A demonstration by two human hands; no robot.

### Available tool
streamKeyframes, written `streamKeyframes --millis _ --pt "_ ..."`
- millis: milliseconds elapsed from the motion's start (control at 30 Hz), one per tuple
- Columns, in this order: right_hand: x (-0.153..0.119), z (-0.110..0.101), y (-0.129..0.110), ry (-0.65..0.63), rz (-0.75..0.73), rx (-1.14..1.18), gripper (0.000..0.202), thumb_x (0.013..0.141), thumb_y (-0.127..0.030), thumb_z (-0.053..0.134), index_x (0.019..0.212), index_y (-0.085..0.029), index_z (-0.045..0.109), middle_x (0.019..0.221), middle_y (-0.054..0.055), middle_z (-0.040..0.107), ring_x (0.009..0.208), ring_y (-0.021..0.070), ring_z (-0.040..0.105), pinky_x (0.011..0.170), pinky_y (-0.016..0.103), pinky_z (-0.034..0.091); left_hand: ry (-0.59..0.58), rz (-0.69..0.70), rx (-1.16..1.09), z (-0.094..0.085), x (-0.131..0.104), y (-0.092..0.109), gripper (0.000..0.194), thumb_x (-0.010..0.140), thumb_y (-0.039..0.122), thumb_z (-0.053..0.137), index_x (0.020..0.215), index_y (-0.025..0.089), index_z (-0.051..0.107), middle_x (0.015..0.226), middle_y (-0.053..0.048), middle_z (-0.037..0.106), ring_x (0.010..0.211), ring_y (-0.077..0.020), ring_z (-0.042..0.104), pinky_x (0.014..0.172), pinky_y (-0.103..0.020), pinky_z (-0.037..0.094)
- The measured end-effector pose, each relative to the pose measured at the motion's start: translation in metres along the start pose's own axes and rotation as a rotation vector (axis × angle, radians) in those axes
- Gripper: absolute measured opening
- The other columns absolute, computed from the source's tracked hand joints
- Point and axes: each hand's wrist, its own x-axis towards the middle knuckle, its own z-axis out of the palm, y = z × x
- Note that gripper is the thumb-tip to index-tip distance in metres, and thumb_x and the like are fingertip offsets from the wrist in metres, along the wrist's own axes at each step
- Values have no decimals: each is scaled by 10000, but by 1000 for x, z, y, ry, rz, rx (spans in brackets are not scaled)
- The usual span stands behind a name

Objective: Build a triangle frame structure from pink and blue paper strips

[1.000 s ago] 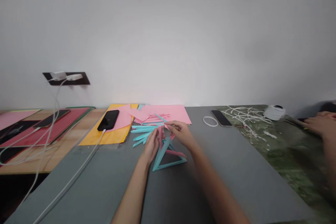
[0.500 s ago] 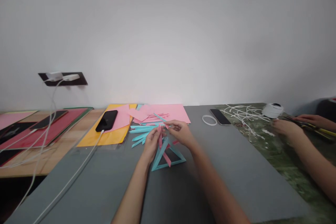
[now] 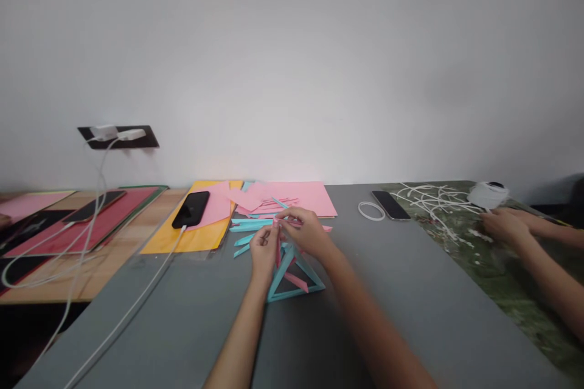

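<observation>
Between my two hands stands a pink folded paper strip (image 3: 278, 253), upright over the table. My left hand (image 3: 264, 249) pinches it near its top. The fingertips of my right hand (image 3: 303, 228) close on the strip's upper end, right beside the left fingers. Just below my hands lies a triangle of blue folded paper strips (image 3: 296, 295) on the grey table. Another pink strip (image 3: 296, 281) shows inside the triangle. Loose blue strips (image 3: 244, 240) fan out behind my left hand. My fingers partly hide the joint they hold.
Pink sheets (image 3: 310, 194) and a yellow envelope (image 3: 159, 243) with a charging phone (image 3: 191, 209) lie at the back. To the right are a white ring (image 3: 371, 211), a second phone (image 3: 391, 205) and tangled white cord (image 3: 431, 200). Another person's hands (image 3: 506, 225) work at a white spool (image 3: 488, 195).
My right hand has come in over the strip's top, meeting my left fingers. The co-worker's hands have moved together by the spool, and the tool they held no longer shows clearly.
</observation>
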Motion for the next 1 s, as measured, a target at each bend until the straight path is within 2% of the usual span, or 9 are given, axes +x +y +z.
streamKeyframes --millis 133,233,433,567,800,1000 --pt "-1 -3 0 -6 -27 20 174 737 -135 545 821 -211 677 859 38 664 821 156 593 770 287 457 30 -9 -96 4 -2 5 274 641 347 702 830 159 636 750 -23 664 652 -127 606 643 -230 463" --pt "-1 -3 2 24 -76 22 201 739 -110 533 830 -210 681 894 50 633 859 154 581 788 288 452 52 0 -127 6 -3 6 335 628 326 716 908 175 612 847 -26 658 673 -121 610 645 -225 467" --pt "-1 -1 4 53 -77 12 235 728 -86 514 862 -203 667 857 53 667 841 165 602 775 299 463 44 12 -89 4 -2 7 267 676 354 674 846 162 601 673 6 616 565 -106 571 554 -207 437" --pt "-1 -2 4 64 -76 -16 217 722 -96 524 846 -205 664 850 57 676 836 173 608 765 305 468 29 4 -91 3 -2 7 257 683 365 665 828 164 598 645 16 594 516 -90 531 520 -199 417" --pt "-1 1 5 53 -72 -22 228 728 -96 517 853 -211 670 843 53 675 825 170 607 755 303 469 -6 17 -103 2 0 6 276 723 357 631 934 180 603 775 -21 636 585 -109 563 616 -231 449" --pt "-2 6 3 107 9 28 231 724 -142 549 915 -205 663 874 55 688 816 169 618 766 308 480 -4 58 -78 1 0 7 230 741 377 606 858 180 599 763 -13 627 628 -112 559 647 -224 443"
